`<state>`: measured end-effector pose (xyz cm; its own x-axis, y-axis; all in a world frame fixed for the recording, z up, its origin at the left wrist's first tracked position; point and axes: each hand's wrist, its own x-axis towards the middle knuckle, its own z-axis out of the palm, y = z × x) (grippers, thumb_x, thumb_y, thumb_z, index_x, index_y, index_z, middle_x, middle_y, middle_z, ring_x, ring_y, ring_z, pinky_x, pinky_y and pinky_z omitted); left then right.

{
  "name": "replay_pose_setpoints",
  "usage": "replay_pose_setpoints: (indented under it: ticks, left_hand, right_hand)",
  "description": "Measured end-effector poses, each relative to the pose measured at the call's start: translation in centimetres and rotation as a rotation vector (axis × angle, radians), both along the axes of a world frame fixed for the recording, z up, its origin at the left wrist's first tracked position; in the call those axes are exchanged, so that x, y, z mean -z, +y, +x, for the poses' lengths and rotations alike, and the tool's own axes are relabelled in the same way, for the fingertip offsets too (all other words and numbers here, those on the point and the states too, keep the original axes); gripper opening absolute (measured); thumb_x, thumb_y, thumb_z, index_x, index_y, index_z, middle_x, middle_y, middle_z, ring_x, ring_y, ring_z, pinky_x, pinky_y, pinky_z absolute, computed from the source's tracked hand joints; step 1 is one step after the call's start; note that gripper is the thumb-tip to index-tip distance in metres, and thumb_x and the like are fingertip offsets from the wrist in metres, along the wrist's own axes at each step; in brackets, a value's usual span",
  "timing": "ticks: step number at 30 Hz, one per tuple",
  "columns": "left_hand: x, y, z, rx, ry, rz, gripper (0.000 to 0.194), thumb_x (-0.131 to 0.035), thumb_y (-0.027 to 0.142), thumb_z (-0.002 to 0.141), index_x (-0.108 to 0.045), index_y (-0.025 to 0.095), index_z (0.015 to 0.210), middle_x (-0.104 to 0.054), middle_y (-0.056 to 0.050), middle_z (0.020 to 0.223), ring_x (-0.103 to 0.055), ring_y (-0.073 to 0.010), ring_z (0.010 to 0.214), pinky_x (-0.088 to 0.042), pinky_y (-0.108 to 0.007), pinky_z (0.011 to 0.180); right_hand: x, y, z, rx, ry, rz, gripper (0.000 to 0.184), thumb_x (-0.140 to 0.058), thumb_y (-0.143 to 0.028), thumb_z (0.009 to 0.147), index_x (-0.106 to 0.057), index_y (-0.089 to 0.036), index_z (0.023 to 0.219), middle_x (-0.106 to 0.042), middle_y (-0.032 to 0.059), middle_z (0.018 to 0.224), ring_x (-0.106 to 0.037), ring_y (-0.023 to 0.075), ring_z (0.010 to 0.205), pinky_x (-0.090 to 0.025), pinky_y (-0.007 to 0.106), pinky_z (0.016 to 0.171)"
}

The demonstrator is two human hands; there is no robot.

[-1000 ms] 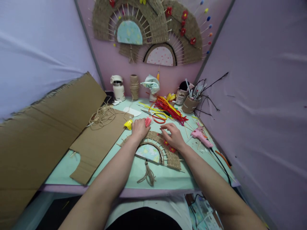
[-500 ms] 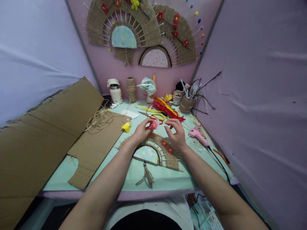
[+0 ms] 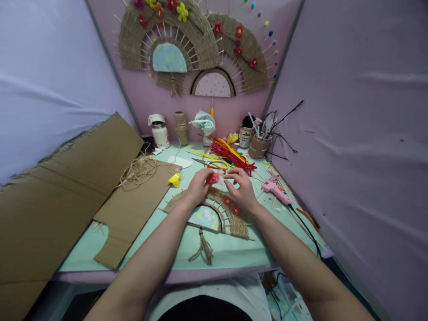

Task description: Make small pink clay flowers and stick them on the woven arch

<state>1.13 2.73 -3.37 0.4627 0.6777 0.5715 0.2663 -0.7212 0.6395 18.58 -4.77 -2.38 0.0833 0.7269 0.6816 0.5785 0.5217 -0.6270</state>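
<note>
My left hand [image 3: 199, 185] is closed around a small clear plastic packet [image 3: 213, 178] with something soft and red-pink inside. My right hand [image 3: 241, 189] is close by on the right, its fingers curved and slightly apart. Its fingertips are at the packet's clear end; whether they touch it I cannot make out. Under both hands lies a woven twine fan [image 3: 234, 218] with red flowers and a pale blue patterned half-circle at its centre. A twine tassel [image 3: 202, 249] hangs from the fan toward me. My left forearm hides part of its left side.
Behind my hands lie scissors [image 3: 217, 164] and a heap of red and yellow pipe cleaners [image 3: 236, 157]. A pink glue gun [image 3: 277, 191] rests at right, its cable trailing. Cardboard [image 3: 140, 196] with loose twine [image 3: 138, 171] and a yellow packet [image 3: 174, 179] are at left.
My right hand has moved left, bringing its fingertips to the packet's clear end. My left hand keeps hold of the packet. The view has tilted slightly upward.
</note>
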Motion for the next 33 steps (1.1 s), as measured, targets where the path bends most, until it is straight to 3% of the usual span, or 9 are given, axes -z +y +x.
replay_pose_setpoints:
  ticks: [5,12,17,22,28,33]
  left_hand:
    - [0.0,0.0,0.0,0.010,0.028,0.109,0.032,-0.050,0.002,0.076,-0.057,0.020,0.101,-0.061,-0.007,0.103,-0.055,-0.0188,0.099,-0.046,-0.036,0.090]
    - [0.6,0.0,0.0,0.032,0.005,0.024,0.030,-0.050,0.004,0.076,-0.055,0.021,0.101,-0.057,-0.005,0.102,-0.054,-0.0163,0.094,-0.048,-0.032,0.086]
    - [0.6,-0.2,0.2,0.012,-0.025,0.015,0.028,-0.051,0.003,0.077,-0.054,0.020,0.100,-0.056,-0.005,0.102,-0.054,-0.0159,0.096,-0.048,-0.031,0.086]
    - [0.2,-0.6,0.4,-0.051,0.011,0.087,0.028,-0.050,0.003,0.078,-0.056,0.020,0.100,-0.056,-0.006,0.108,-0.053,-0.0168,0.103,-0.046,-0.032,0.092]
    - [0.1,-0.8,0.2,-0.008,0.040,0.099,0.033,-0.050,0.001,0.077,-0.059,0.020,0.103,-0.058,-0.005,0.108,-0.055,-0.0166,0.103,-0.047,-0.031,0.092]
    - [0.3,-0.7,0.1,0.039,0.034,0.093,0.034,-0.054,0.003,0.078,-0.061,0.020,0.106,-0.059,-0.007,0.110,-0.056,-0.0174,0.105,-0.048,-0.033,0.093]
  right_hand:
    - [0.1,0.1,-0.3,-0.061,0.168,-0.201,0.011,-0.058,-0.031,0.084,-0.062,-0.021,0.086,-0.064,0.0028,0.085,-0.060,0.0174,0.076,-0.049,0.031,0.068]
    - [0.1,0.4,-0.3,-0.168,0.485,-0.300,0.020,-0.063,-0.031,0.077,-0.045,-0.023,0.080,-0.056,-0.0048,0.066,-0.056,0.0140,0.062,-0.045,0.027,0.060]
    - [0.1,0.3,-0.3,-0.070,0.318,-0.252,0.004,-0.055,-0.023,0.079,-0.054,-0.021,0.075,-0.059,-0.0014,0.073,-0.054,0.0141,0.066,-0.044,0.028,0.064]
    - [0.6,0.4,0.0,-0.011,0.216,-0.231,0.018,-0.052,-0.025,0.082,-0.070,-0.021,0.087,-0.066,0.0034,0.083,-0.060,0.0176,0.076,-0.047,0.031,0.071]
    - [0.7,0.6,0.6,-0.098,0.182,-0.325,0.029,-0.055,-0.027,0.082,-0.071,-0.024,0.105,-0.069,0.0039,0.098,-0.062,0.0191,0.088,-0.047,0.034,0.083]
    - [0.6,0.8,1.0,-0.168,0.179,-0.355,0.022,-0.060,-0.034,0.082,-0.072,-0.025,0.098,-0.068,0.0046,0.103,-0.060,0.0209,0.098,-0.044,0.037,0.093]
